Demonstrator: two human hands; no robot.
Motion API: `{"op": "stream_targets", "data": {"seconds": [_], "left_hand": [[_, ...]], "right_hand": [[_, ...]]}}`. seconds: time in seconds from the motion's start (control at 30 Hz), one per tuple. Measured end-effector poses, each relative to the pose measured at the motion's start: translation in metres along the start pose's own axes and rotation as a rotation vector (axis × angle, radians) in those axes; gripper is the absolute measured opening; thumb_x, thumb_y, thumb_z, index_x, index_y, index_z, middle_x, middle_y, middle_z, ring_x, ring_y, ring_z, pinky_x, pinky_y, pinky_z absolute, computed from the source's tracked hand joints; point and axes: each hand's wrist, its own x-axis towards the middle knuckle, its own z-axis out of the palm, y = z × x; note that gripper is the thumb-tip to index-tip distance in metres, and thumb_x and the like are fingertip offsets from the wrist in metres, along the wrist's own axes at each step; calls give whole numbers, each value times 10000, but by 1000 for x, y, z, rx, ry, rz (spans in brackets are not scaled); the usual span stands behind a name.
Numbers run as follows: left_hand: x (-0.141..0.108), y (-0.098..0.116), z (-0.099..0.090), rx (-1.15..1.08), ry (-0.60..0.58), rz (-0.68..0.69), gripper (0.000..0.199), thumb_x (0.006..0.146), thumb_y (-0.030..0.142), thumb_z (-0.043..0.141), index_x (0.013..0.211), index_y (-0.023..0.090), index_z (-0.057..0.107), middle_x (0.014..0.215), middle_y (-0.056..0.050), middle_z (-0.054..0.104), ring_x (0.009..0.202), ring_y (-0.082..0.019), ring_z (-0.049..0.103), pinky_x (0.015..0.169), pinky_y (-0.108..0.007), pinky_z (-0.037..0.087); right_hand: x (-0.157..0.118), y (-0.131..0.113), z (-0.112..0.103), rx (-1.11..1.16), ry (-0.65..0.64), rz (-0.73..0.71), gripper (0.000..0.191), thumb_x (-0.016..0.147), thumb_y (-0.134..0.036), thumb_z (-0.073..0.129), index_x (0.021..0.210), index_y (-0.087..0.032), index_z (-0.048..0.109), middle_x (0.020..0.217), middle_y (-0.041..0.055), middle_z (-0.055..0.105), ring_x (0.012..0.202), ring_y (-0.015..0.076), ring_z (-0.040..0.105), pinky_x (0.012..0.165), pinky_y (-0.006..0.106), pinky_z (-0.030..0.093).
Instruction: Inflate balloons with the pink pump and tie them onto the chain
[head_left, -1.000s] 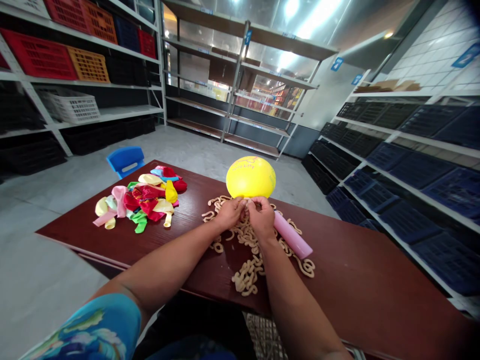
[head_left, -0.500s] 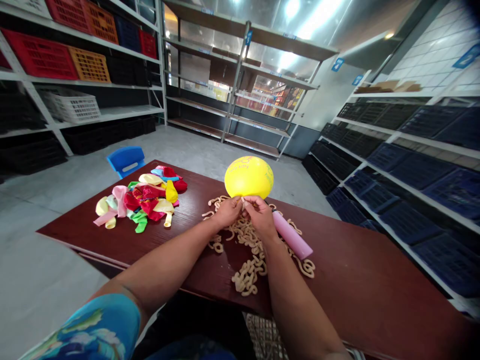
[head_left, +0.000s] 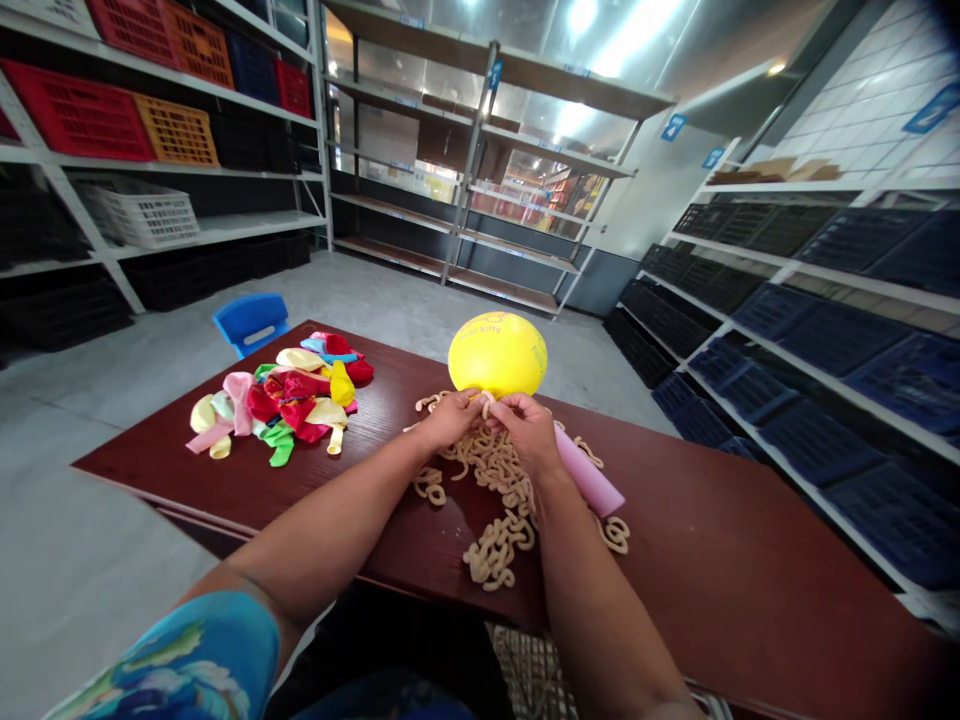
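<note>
An inflated yellow balloon (head_left: pixel 498 350) with printed lettering stands above the table, its neck end down at my fingers. My left hand (head_left: pixel 451 418) is closed in a pinch at the balloon's neck, which the fingers mostly hide. Beside it, my right hand (head_left: pixel 531 430) pinches a short beige cord (head_left: pixel 487 404) that curves up between the two hands. Beneath them spreads a heap of curly beige cord pieces (head_left: pixel 495 550). A pink cylinder (head_left: pixel 589 472), perhaps a hand pump, lies just right of my right wrist, partly covered by the hand.
On the left of the dark red table (head_left: pixel 720 540) lies a pile of uninflated coloured balloons (head_left: pixel 292 395). A blue chair (head_left: pixel 251 322) stands behind that corner. Shelves with crates (head_left: pixel 79 110) line the left, dark crates (head_left: pixel 847 400) the right, and a metal rack (head_left: pixel 469 150) the back.
My right hand has shifted slightly, and the beige cord now shows as a raised curve between my fingers. The balloon stays almost where it was.
</note>
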Motion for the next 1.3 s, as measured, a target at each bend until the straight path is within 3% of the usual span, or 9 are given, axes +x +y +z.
{"op": "stream_targets", "data": {"seconds": [0.1, 0.2, 0.4, 0.57, 0.77, 0.87, 1.07, 1.2, 1.3], "left_hand": [[-1, 4, -6, 109, -97, 49, 272, 834, 415, 432, 728, 167, 471, 491, 53, 365, 401, -60, 285, 418, -204, 229], [-5, 9, -6, 333, -154, 94, 315, 842, 427, 406, 672, 166, 454, 503, 39, 392, 430, -70, 323, 436, -211, 246], [-10, 14, 7, 765, -260, 290, 331, 863, 347, 369, 615, 150, 465, 563, 18, 470, 526, -84, 382, 515, -217, 281], [-13, 17, 10, 887, -303, 342, 311, 867, 315, 365, 629, 150, 478, 574, 14, 476, 526, -86, 379, 517, -227, 270], [-13, 18, 8, 895, -343, 393, 325, 875, 333, 358, 646, 150, 498, 604, 7, 509, 543, -92, 408, 531, -228, 289], [-12, 18, 6, 873, -250, 372, 352, 883, 370, 343, 664, 155, 516, 615, 5, 529, 564, -99, 440, 549, -221, 315], [1, 23, 5, 843, 170, 264, 399, 896, 409, 291, 732, 167, 563, 683, -24, 598, 614, -127, 519, 583, -227, 369], [23, 25, 6, 900, 236, 267, 395, 890, 392, 304, 780, 153, 599, 815, -69, 642, 738, -161, 572, 670, -249, 410], [46, 24, 9, 950, 280, 252, 413, 890, 390, 295, 839, 142, 621, 899, -99, 649, 831, -189, 586, 735, -269, 424]], "right_hand": [[3, 0, -5, 6, 43, 28, 256, 655, -384, 665, 720, -166, 548, 555, -8, 618, 488, 103, 552, 503, 227, 433], [6, 5, -9, -16, 191, 5, 283, 683, -432, 616, 756, -174, 523, 539, -27, 593, 448, 95, 511, 469, 222, 405], [11, 18, -16, -401, 471, -165, 301, 744, -473, 505, 781, -174, 514, 610, -16, 590, 567, 124, 525, 588, 259, 419], [12, 21, -16, -529, 577, -208, 267, 772, -446, 464, 758, -181, 499, 636, -11, 568, 603, 133, 494, 625, 266, 383], [13, 23, -14, -514, 614, -207, 280, 773, -451, 459, 753, -175, 505, 674, 0, 572, 623, 132, 485, 618, 261, 372], [13, 23, -12, -454, 593, -195, 297, 778, -461, 459, 794, -170, 517, 609, -18, 560, 572, 128, 496, 602, 260, 388], [15, 28, -11, -355, 536, -202, 399, 826, -467, 391, 1043, -147, 488, 592, -27, 576, 505, 127, 526, 610, 274, 427], [17, 33, -12, -394, 546, -250, 394, 828, -448, 394, 1064, -152, 502, 801, 33, 622, 538, 111, 540, 642, 281, 440], [19, 38, -13, -452, 555, -336, 367, 819, -424, 418, 1041, -152, 526, 981, 84, 597, 705, 135, 569, 709, 298, 446]]}}
